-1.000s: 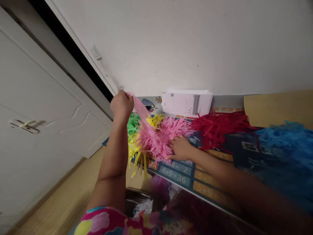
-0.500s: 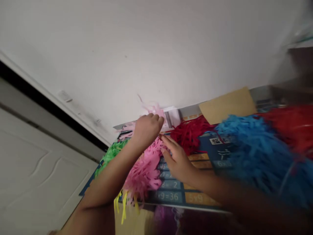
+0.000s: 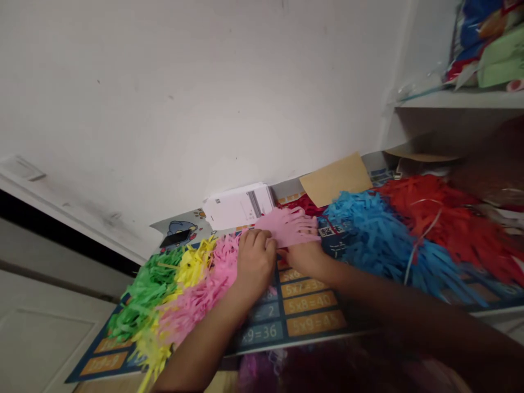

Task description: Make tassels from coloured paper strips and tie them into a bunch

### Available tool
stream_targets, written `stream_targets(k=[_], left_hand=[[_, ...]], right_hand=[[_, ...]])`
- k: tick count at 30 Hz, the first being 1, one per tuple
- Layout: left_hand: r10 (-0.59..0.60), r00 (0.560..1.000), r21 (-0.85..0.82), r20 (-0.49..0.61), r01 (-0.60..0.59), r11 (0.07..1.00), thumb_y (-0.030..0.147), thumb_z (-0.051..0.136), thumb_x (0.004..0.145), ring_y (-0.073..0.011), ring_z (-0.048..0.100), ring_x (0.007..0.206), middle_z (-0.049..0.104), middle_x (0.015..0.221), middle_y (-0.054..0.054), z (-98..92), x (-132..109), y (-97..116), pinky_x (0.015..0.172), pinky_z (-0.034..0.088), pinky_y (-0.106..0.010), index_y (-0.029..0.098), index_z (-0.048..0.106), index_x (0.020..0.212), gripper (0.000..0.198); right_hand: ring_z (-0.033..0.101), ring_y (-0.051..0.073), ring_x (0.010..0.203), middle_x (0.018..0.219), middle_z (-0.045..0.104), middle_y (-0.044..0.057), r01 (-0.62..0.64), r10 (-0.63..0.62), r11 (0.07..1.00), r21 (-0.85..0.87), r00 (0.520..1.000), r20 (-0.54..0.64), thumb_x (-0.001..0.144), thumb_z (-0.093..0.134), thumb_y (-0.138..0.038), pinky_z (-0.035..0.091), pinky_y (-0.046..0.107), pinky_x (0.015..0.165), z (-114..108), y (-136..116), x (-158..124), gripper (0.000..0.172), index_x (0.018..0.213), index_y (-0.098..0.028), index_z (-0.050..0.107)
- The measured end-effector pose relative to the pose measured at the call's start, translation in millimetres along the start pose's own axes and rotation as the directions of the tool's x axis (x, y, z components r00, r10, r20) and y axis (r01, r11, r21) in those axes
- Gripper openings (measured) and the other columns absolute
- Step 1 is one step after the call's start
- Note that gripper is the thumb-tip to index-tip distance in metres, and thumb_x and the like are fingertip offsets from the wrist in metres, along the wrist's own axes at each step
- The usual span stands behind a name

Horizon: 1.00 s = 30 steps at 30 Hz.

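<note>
Fingers (image 3: 249,240) of the left hand (image 3: 256,265) curled together, apparently pinching the uncut end of the pink fringed sheet (image 3: 289,226); exact grip partly hidden. Right hand (image 3: 305,257) lies under the sheet's near right side; its fingers are covered, so cannot tell whether spread or closed.

Risk, judged: material looks thin. Hands pulling opposite ways could run a slit on into the uncut end; loose strips could also snag on the right hand.

Sheet orientation: uncut end left, strip tips right. Long axis appears to run left to right, along the slits; tips slightly splayed. Position: over the far part of the table (image 3: 315,323), nearer than the dark red strips (image 3: 305,203), where tips could tangle.

Further out: left forearm (image 3: 219,333) passes over or beside the pink pile (image 3: 196,300), contact unclear. A leftward sweep could mix pink into the yellow strips (image 3: 194,265), some of which droop past the table's near edge and could slide off.
</note>
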<state>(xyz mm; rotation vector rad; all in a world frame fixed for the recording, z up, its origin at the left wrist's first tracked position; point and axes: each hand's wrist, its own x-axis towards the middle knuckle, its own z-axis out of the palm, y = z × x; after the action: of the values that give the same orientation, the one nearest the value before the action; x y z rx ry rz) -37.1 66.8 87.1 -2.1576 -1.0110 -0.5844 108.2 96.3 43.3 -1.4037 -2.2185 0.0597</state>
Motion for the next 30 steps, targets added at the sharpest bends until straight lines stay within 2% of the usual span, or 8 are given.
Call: stream_targets(k=[4, 8, 11, 15, 18, 22, 26, 30], left_hand=[[0.073, 0.993, -0.207, 0.096, -0.052, 0.977, 0.012, 0.051, 0.094, -0.0233, 0.062, 0.102, 0.071, 0.106, -0.011, 39.0, -35, 44, 0.093, 0.049, -0.038, 0.012, 0.066, 0.097, 0.015], [0.087, 0.919, -0.337, 0.385, 0.053, 0.94, 0.014, 0.054, 0.093, -0.0235, 0.067, 0.099, 0.072, 0.105, -0.012, 60.6, -57, 89, 0.087, 0.053, -0.037, 0.013, 0.065, 0.098, 0.012], [0.096, 0.849, -0.387, 0.519, 0.134, 0.912, 0.015, 0.055, 0.093, -0.024, 0.069, 0.092, 0.073, 0.095, -0.012, 62.9, -58, 103, 0.081, 0.054, -0.036, 0.013, 0.065, 0.092, 0.011], [0.122, 0.862, -0.41, 0.491, 0.106, 0.906, 0.017, 0.05, 0.096, -0.0237, 0.069, 0.101, 0.073, 0.106, -0.014, 60.5, -55, 103, 0.092, 0.052, -0.038, 0.01, 0.064, 0.106, 0.019], [0.121, 0.844, -0.396, 0.523, 0.115, 0.911, 0.016, 0.05, 0.096, -0.0236, 0.068, 0.105, 0.072, 0.112, -0.015, 58.9, -61, 94, 0.095, 0.052, -0.04, 0.01, 0.06, 0.116, 0.023], [0.148, 0.774, -0.434, 0.615, 0.176, 0.884, 0.012, 0.053, 0.093, -0.0228, 0.069, 0.099, 0.073, 0.104, -0.012, 54.7, -70, 66, 0.088, 0.054, -0.037, 0.011, 0.062, 0.109, 0.018], [0.059, 0.711, -0.426, 0.701, 0.35, 0.834, 0.018, 0.053, 0.093, -0.0233, 0.07, 0.089, 0.075, 0.09, -0.007, 60.5, -64, 36, 0.089, 0.049, -0.038, 0.016, 0.068, 0.097, 0.015], [-0.125, 0.563, -0.302, 0.817, 0.602, 0.74, 0.029, 0.053, 0.094, -0.023, 0.071, 0.089, 0.077, 0.095, -0.005, 81.5, -46, 25, 0.085, 0.047, -0.035, 0.021, 0.072, 0.097, 0.02]], right_hand=[[0.068, 0.033, 0.09, 0.097, 0.074, 0.018, -0.006, 0.05, 0.981, -0.192, 0.973, 0.223, 0.09, 0.06, -0.034, 0.049, 0.044, 0.081, -21, 72, -67, 0.025, 0.1, -0.016, 0.074], [0.069, 0.026, 0.093, 0.102, 0.074, 0.01, 0.271, -0.171, 0.95, -0.156, 0.868, 0.466, 0.091, 0.061, -0.032, 0.049, 0.036, 0.081, -62, 115, -133, 0.025, 0.111, -0.022, 0.071], [0.067, 0.024, 0.074, 0.075, 0.071, 0.009, 0.17, -0.062, 0.926, -0.337, 0.949, 0.309, 0.097, 0.049, -0.036, 0.048, 0.036, 0.071, -66, 104, -152, 0.031, 0.081, -0.021, 0.072], [0.061, 0.03, 0.115, 0.125, 0.066, 0.017, 0.261, -0.233, 0.954, -0.145, 0.955, 0.183, 0.093, 0.052, -0.024, 0.041, 0.047, 0.101, -10, 74, -140, 0.036, 0.125, -0.013, 0.062], [0.064, 0.023, 0.113, 0.122, 0.069, 0.012, 0.28, -0.274, 0.96, -0.001, 0.94, 0.204, 0.091, 0.045, -0.009, 0.039, 0.044, 0.106, 30, 79, -121, 0.039, 0.127, -0.015, 0.06], [0.067, 0.022, 0.105, 0.113, 0.074, 0.008, 0.294, -0.321, 0.946, 0.136, 0.908, 0.271, 0.092, 0.04, -0.008, 0.043, 0.042, 0.098, 33, 106, -109, 0.038, 0.113, -0.022, 0.069], [0.069, 0.022, 0.093, 0.103, 0.076, 0.007, 0.027, -0.107, 0.982, 0.186, 0.895, 0.433, 0.098, 0.043, -0.026, 0.046, 0.036, 0.084, 17, 111, -83, 0.03, 0.102, -0.021, 0.072], [0.07, 0.022, 0.085, 0.094, 0.076, 0.006, -0.202, 0.168, 0.979, 0.011, 0.84, 0.515, 0.097, 0.044, -0.033, 0.041, 0.03, 0.069, 18, 100, -51, 0.03, 0.097, -0.02, 0.072]])
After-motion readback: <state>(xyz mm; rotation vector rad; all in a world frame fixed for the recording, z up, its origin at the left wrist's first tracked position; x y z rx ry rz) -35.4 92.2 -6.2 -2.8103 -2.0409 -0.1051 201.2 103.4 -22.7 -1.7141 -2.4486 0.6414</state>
